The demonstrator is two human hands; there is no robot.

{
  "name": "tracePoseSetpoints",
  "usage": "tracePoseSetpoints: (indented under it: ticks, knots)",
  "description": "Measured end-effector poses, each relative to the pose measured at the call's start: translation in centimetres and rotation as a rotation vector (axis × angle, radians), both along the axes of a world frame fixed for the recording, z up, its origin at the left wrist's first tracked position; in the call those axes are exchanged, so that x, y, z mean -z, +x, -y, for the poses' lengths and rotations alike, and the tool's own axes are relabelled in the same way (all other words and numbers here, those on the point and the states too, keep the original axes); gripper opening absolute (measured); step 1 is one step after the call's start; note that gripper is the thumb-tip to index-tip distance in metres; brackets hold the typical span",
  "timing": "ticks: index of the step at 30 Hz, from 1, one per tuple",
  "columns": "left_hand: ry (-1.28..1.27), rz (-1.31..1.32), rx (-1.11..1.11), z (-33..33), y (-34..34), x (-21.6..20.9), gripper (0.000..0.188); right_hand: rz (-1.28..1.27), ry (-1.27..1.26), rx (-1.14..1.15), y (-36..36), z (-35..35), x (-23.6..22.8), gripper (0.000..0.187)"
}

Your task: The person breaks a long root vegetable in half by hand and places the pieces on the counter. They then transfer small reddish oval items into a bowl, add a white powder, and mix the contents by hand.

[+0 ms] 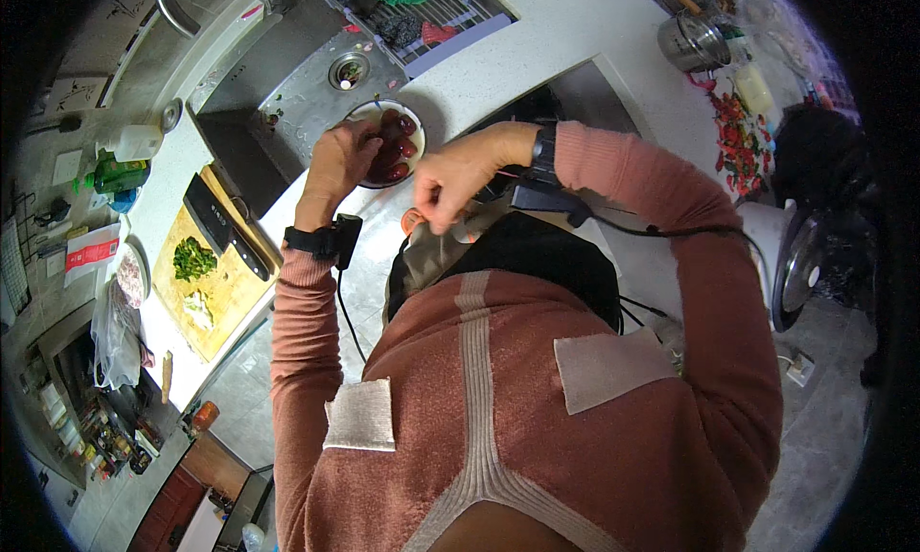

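A white bowl (pixel 420 123) of shiny dark-red round fruits or vegetables (pixel 390 156) sits at the front edge of the sink. My left hand (pixel 342 157) is at its left side, fingers curled together over the rim and close to the red pieces. To the right of the bowl, my right hand (pixel 454 180) hangs in front of my body with its fingers closed and pointing down. Whatever it may hold is hidden or too small to name. Dark bands with small devices and cables sit on both wrists.
Left of the sink, a cutting board (pixel 172 288) holds a cleaver (pixel 225 228), chopped greens (pixel 195 259) and a pale chopped pile. A dish rack (pixel 450 36) spans the sink's far right. Chopped red peppers (pixel 743 145) and a metal pot (pixel 692 42) are on the right counter.
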State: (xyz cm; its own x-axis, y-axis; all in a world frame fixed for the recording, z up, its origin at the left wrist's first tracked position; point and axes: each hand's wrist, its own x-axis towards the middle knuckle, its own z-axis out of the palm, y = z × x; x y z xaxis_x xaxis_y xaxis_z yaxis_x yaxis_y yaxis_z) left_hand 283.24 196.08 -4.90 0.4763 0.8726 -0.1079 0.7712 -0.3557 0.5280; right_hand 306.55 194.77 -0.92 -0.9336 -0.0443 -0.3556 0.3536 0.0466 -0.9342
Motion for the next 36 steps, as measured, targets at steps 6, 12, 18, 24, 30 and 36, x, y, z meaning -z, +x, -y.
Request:
tracePoseSetpoints:
  ticks: [6, 12, 18, 24, 30, 36]
  knots:
    - [0.051, 0.101, -0.034, 0.8, 0.0, -0.4, 0.026, 0.080, 0.152, -0.075, 5.0, 2.5, -0.5, 0.020]
    - [0.013, 0.053, -0.050, 0.7, 0.0, -1.0, 0.027, 0.137, 0.209, -0.003, 8.6, 3.7, -1.1, 0.020]
    - [0.008, 0.053, -0.052, 0.1, 0.7, -0.7, 0.025, 0.127, 0.150, 0.116, 12.0, 6.2, -0.8, 0.016]
    - [-0.028, 0.039, -0.044, -0.8, 1.1, -0.3, 0.025, 0.191, 0.083, 0.227, 14.3, 8.9, -0.9, 0.013]
    - [-0.017, 0.078, -0.029, -1.3, 1.1, 0.2, 0.023, 0.155, 0.096, 0.273, 14.2, 9.2, -0.9, 0.016]
    - [0.025, 0.087, 0.003, -0.4, 0.1, 0.1, 0.025, -0.027, 0.275, 0.373, 10.1, 8.2, 1.2, 0.021]
